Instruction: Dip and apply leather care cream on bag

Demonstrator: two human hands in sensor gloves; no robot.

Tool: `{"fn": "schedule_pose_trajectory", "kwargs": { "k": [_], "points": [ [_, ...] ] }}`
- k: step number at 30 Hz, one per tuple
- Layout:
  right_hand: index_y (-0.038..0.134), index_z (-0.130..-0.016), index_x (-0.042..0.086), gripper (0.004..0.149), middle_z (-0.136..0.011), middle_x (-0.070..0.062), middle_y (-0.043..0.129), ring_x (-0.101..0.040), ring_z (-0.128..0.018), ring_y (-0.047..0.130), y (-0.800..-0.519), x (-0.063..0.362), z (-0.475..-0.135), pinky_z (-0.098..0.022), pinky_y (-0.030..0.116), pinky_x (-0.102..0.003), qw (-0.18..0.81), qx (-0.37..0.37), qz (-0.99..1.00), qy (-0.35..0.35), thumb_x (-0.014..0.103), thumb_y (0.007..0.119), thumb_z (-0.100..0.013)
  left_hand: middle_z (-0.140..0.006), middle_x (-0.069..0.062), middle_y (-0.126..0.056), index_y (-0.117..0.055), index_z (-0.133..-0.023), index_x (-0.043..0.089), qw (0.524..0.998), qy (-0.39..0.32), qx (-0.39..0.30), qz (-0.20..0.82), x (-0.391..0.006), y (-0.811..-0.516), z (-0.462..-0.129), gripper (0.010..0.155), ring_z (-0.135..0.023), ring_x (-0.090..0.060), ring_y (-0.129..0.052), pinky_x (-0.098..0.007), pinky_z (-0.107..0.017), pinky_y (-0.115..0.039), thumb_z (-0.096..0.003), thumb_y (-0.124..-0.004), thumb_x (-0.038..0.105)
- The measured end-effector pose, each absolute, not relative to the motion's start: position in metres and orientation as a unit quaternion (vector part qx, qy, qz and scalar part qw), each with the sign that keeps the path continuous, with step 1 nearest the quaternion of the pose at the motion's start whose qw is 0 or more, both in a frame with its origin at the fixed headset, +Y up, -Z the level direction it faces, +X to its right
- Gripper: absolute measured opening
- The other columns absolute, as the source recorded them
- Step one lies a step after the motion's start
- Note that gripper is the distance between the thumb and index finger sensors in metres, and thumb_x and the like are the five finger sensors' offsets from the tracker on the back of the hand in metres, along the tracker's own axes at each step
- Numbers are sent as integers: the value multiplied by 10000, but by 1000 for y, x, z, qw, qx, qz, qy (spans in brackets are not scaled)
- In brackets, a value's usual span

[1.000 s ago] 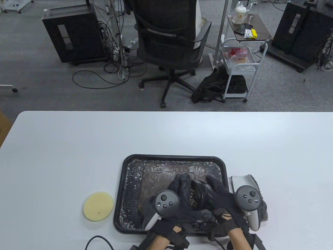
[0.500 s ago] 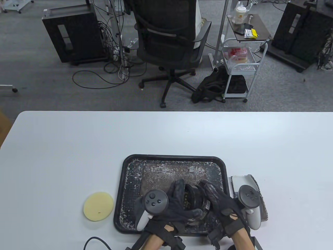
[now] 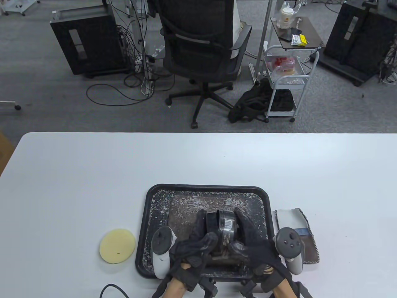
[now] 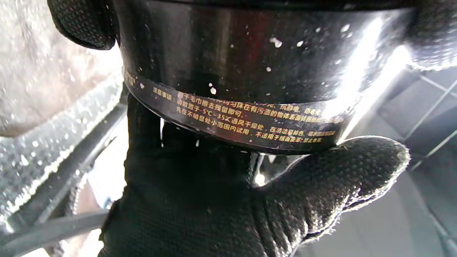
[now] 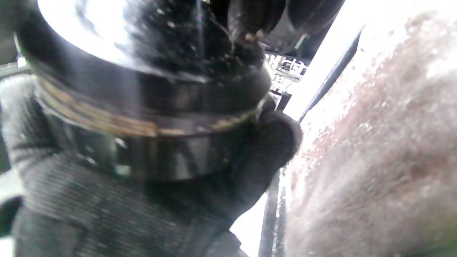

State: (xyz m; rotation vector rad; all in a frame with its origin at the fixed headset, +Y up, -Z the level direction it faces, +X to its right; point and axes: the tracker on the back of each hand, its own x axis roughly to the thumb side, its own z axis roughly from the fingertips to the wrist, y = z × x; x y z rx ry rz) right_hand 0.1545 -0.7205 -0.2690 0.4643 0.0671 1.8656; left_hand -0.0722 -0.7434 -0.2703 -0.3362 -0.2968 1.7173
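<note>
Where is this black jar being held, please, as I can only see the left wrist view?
Observer: Above a black tray; the left hand and right hand both grip the black jar.
Operator: Is it upright?
Observer: No, it lies on its side, with a barcode label facing up at the table camera.
Operator: Is there an applicator nearby?
Observer: A round yellow sponge lies on the table left of the tray, with neither hand on it.
</note>
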Motion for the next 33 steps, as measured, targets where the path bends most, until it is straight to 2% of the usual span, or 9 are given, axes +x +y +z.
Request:
{"fn": "schedule_pose_trajectory", "kwargs": {
  "k": [1, 2, 4, 5, 7, 9, 12, 23, 33],
  "points": [
    [198, -1135, 239, 1091, -1151, -148, 236, -461, -1027, 283, -721, 153, -269, -683, 431, -710, 573, 202, 793, 35, 825, 679, -349, -1129, -104, -199, -167, -1053, 314, 630, -133, -148, 750, -71, -744, -270, 1161, -1049, -433, -408, -600, -617, -739, -247, -785, 877],
    [148, -1127, 243, 1115, -1147, -178, 191, -511, -1026, 240, -723, 152, -268, -671, 402, -741, 579, 211, 786, 49, 832, 675, -340, -1129, -106, -201, -167, -1052, 340, 626, -145, -158, 750, -69, -744, -270, 1147, -1048, -436, -410, -596, -616, -743, -248, -781, 879],
    [30, -1085, 281, 1135, -1120, -215, 99, -633, -971, 308, -729, 149, -267, -630, 471, -774, 617, 227, 749, 79, 825, 689, -338, -1130, -99, -162, -133, -1042, 375, 617, -166, -177, 748, -66, -744, -269, 1129, -1059, -430, -374, -596, -635, -721, -260, -774, 877],
    [6, -1067, 289, 1157, -1103, -218, 51, -653, -961, 329, -731, 146, -266, -621, 476, -787, 649, 226, 721, 89, 790, 748, -335, -1131, -100, -158, -134, -1041, 382, 621, -168, -176, 745, -64, -744, -269, 1124, -1061, -428, -370, -595, -635, -719, -262, -775, 876],
    [6, -1064, 268, 1192, -1104, -226, 68, -634, -979, 381, -729, 147, -265, -629, 493, -782, 639, 224, 732, 75, 765, 796, -323, -1132, -97, -170, -144, -1044, 386, 627, -169, -176, 740, -64, -745, -269, 1120, -1060, -423, -381, -587, -631, -727, -259, -770, 882],
    [46, -1087, 232, 1196, -1119, -239, 159, -601, -978, 511, -724, 150, -265, -640, 595, -720, 612, 229, 756, 43, 791, 786, -332, -1134, -100, -180, -153, -1046, 385, 626, -173, -175, 740, -65, -744, -270, 1117, -1060, -420, -389, -588, -630, -728, -260, -773, 882],
    [117, -1104, 235, 1186, -1126, -238, 208, -611, -965, 545, -721, 152, -265, -642, 633, -691, 618, 234, 750, 24, 768, 831, -321, -1135, -107, -218, -183, -1051, 377, 625, -169, -172, 743, -66, -743, -269, 1112, -1052, -425, -422, -586, -616, -744, -256, -774, 883],
    [168, -1108, 233, 1183, -1127, -236, 219, -638, -960, 528, -717, 154, -262, -641, 625, -705, 546, 279, 790, 3, 718, 882, -298, -1132, -121, -280, -221, -1064, 352, 642, -159, -206, 722, -71, -748, -269, 1102, -1032, -441, -478, -571, -584, -769, -263, -738, 906],
    [172, -1108, 233, 1194, -1129, -221, 239, -625, -961, 544, -712, 151, -257, -647, 649, -684, 474, 297, 828, -37, 725, 881, -282, -1123, -153, -276, -171, -1066, 302, 609, -157, -261, 733, -71, -757, -269, 1118, -1014, -470, -497, -552, -573, -782, -278, -648, 935]
  ]
}}
